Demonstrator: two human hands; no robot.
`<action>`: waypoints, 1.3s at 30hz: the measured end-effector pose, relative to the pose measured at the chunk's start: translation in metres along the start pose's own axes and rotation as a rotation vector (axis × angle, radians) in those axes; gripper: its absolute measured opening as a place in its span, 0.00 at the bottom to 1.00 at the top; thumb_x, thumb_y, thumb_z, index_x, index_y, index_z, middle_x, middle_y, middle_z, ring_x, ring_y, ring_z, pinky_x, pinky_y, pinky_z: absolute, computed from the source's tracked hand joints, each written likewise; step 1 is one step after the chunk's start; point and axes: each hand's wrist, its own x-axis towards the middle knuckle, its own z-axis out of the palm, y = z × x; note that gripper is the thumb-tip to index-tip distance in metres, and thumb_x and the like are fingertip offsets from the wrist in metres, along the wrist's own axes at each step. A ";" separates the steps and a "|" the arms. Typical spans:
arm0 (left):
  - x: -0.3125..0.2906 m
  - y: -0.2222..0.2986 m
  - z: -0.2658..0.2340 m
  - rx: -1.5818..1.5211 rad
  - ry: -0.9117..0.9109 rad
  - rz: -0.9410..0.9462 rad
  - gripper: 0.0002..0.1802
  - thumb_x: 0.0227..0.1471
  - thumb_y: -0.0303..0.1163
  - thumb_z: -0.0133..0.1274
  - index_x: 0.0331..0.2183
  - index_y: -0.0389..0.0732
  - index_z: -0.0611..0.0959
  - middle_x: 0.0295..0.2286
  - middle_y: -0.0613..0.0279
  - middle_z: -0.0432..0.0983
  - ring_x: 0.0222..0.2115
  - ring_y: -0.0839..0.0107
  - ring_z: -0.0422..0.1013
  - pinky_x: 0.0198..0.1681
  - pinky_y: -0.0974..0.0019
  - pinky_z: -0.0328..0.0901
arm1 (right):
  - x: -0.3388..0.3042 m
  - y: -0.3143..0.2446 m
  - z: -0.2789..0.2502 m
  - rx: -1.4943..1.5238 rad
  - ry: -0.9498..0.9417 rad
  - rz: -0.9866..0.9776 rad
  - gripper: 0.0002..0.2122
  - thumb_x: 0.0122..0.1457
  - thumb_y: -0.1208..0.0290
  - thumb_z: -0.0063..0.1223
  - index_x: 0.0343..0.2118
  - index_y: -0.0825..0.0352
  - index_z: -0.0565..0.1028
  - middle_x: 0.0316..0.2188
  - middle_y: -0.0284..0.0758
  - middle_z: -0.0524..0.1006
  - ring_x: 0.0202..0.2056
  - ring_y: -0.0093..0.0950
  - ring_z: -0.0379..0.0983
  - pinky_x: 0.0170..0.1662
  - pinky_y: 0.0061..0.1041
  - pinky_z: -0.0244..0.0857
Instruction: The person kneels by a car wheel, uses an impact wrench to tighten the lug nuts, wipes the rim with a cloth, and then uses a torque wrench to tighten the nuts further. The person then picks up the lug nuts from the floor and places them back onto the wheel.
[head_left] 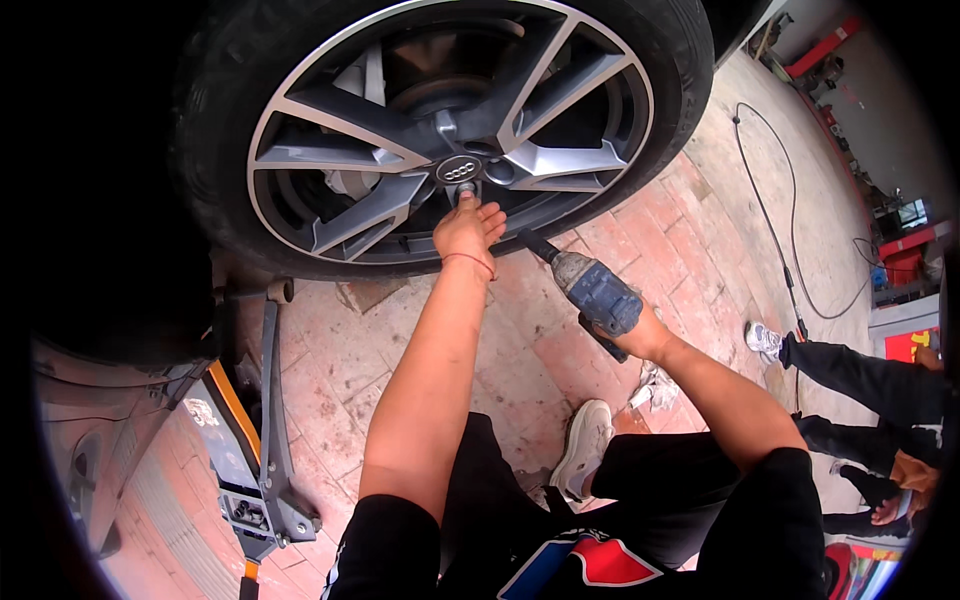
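Wheel: one wheel (585, 160), fitted with one black tyre (675, 130); located ahead of the person at the top of the view.
Centre cap: one cap (458, 169), round, set in the middle of the wheel.
Hands: two, well apart from each other.
Left hand: one hand (466, 232) at the wheel, fingertips just below the centre cap; whether they pinch a bolt cannot be told.
Wrist cord: one red cord (468, 257), around the left wrist.
Right hand: one hand (645, 335), clamped on the handle of the power tool.
Power tool: one impact wrench (597, 290), dark blue and grey; its black nose points toward the lower tyre edge, and contact with the tyre cannot be told.
Floor jack: one jack (270, 385), grey and orange, to the left of the left forearm.
Cloth: one crumpled white piece (655, 388), on the floor (540, 350) near the right forearm.
Cable: one black cable (794, 200), lying in a loop at the right.
Shoes: one pale shoe (587, 447) on the person; one white shoe (764, 340) on another person at the right.
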 end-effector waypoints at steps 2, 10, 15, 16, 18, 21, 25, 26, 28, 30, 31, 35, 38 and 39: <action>-0.001 -0.002 0.002 0.010 -0.050 -0.032 0.28 0.65 0.45 0.50 0.52 0.28 0.73 0.43 0.47 0.78 0.40 0.56 0.78 0.43 0.56 0.76 | -0.032 0.018 -0.050 0.105 -0.033 0.010 0.19 0.55 0.73 0.62 0.50 0.68 0.75 0.45 0.42 0.79 0.45 0.33 0.77 0.52 0.30 0.70; -0.015 -0.007 -0.011 0.304 -0.164 -0.015 0.30 0.65 0.54 0.45 0.47 0.32 0.76 0.38 0.49 0.79 0.36 0.60 0.78 0.44 0.58 0.74 | -0.235 0.146 -0.071 0.658 0.080 0.532 0.19 0.49 0.82 0.58 0.47 0.68 0.78 0.36 0.33 0.81 0.42 0.26 0.78 0.49 0.27 0.71; -0.037 0.002 -0.062 0.865 -0.114 -0.083 0.28 0.64 0.51 0.48 0.45 0.32 0.78 0.32 0.54 0.80 0.31 0.66 0.78 0.38 0.65 0.73 | -0.348 0.223 0.073 1.431 0.096 0.896 0.20 0.43 0.80 0.57 0.44 0.68 0.77 0.35 0.36 0.80 0.36 0.30 0.77 0.44 0.33 0.73; -0.045 -0.003 -0.059 0.984 -0.155 -0.115 0.24 0.64 0.48 0.51 0.45 0.34 0.78 0.32 0.55 0.80 0.31 0.67 0.77 0.38 0.66 0.73 | -0.379 0.227 0.106 1.525 0.080 1.020 0.21 0.43 0.80 0.56 0.44 0.68 0.77 0.35 0.36 0.81 0.36 0.32 0.78 0.45 0.35 0.73; -0.048 -0.007 -0.067 1.331 -0.285 -0.149 0.21 0.63 0.46 0.53 0.43 0.36 0.80 0.33 0.58 0.80 0.33 0.70 0.76 0.39 0.67 0.71 | -0.432 0.230 0.163 1.695 0.056 1.276 0.21 0.41 0.80 0.55 0.44 0.66 0.78 0.35 0.36 0.81 0.38 0.36 0.78 0.47 0.39 0.73; -0.059 0.002 -0.123 1.811 -0.386 -0.067 0.24 0.61 0.47 0.53 0.45 0.34 0.80 0.35 0.52 0.81 0.37 0.60 0.77 0.43 0.62 0.71 | -0.487 0.250 0.231 1.882 -0.027 1.361 0.18 0.47 0.76 0.54 0.44 0.67 0.77 0.37 0.38 0.82 0.39 0.41 0.79 0.47 0.39 0.72; -0.095 0.020 -0.186 2.151 -0.168 -0.231 0.28 0.59 0.51 0.49 0.48 0.36 0.80 0.41 0.41 0.80 0.46 0.47 0.75 0.52 0.55 0.68 | -0.438 0.285 0.215 1.498 -0.059 1.445 0.22 0.48 0.73 0.57 0.49 0.67 0.73 0.42 0.42 0.79 0.41 0.43 0.78 0.48 0.39 0.72; -0.070 0.009 -0.190 2.147 -0.154 -0.260 0.28 0.59 0.51 0.49 0.48 0.36 0.80 0.43 0.40 0.79 0.48 0.46 0.74 0.54 0.54 0.67 | -0.417 0.291 0.191 1.387 0.044 1.408 0.23 0.49 0.72 0.57 0.50 0.68 0.71 0.43 0.43 0.78 0.41 0.44 0.78 0.48 0.39 0.71; -0.138 0.027 -0.253 2.130 0.055 -0.427 0.27 0.58 0.52 0.49 0.47 0.38 0.82 0.43 0.41 0.79 0.49 0.47 0.74 0.55 0.54 0.66 | -0.368 0.319 0.170 1.051 -0.001 1.251 0.25 0.50 0.71 0.59 0.52 0.68 0.69 0.45 0.45 0.76 0.42 0.45 0.77 0.48 0.39 0.71; -0.174 0.019 -0.294 2.039 0.170 -0.457 0.26 0.58 0.52 0.50 0.45 0.39 0.83 0.44 0.42 0.80 0.49 0.47 0.74 0.56 0.55 0.65 | -0.312 0.330 0.133 0.726 0.075 1.052 0.27 0.50 0.69 0.60 0.55 0.68 0.67 0.47 0.47 0.75 0.43 0.46 0.77 0.48 0.39 0.71; -0.198 0.011 -0.317 1.960 0.239 -0.469 0.26 0.58 0.52 0.50 0.45 0.40 0.83 0.43 0.43 0.80 0.49 0.48 0.74 0.56 0.55 0.65 | -0.286 0.334 0.114 0.589 0.100 0.949 0.29 0.51 0.68 0.60 0.56 0.68 0.66 0.48 0.47 0.74 0.43 0.46 0.76 0.48 0.39 0.71; -0.297 -0.035 -0.392 1.677 0.454 -0.611 0.23 0.55 0.49 0.55 0.43 0.40 0.84 0.38 0.48 0.83 0.43 0.54 0.78 0.50 0.57 0.70 | -0.165 0.340 0.072 0.196 0.082 0.635 0.34 0.53 0.66 0.63 0.61 0.69 0.61 0.53 0.51 0.70 0.45 0.48 0.75 0.48 0.39 0.70; -0.355 -0.069 -0.437 1.658 0.260 -0.394 0.25 0.55 0.50 0.55 0.46 0.40 0.82 0.39 0.46 0.82 0.43 0.51 0.78 0.50 0.56 0.69 | -0.105 0.407 0.105 -0.300 -0.047 0.432 0.33 0.53 0.60 0.62 0.60 0.69 0.62 0.53 0.55 0.69 0.47 0.55 0.74 0.51 0.45 0.68; -0.381 -0.089 -0.451 1.645 0.212 -0.328 0.26 0.55 0.50 0.55 0.46 0.40 0.82 0.39 0.46 0.82 0.44 0.50 0.77 0.50 0.55 0.69 | -0.081 0.408 0.111 -0.409 -0.191 0.513 0.30 0.53 0.58 0.61 0.56 0.69 0.67 0.48 0.54 0.73 0.46 0.56 0.75 0.50 0.48 0.68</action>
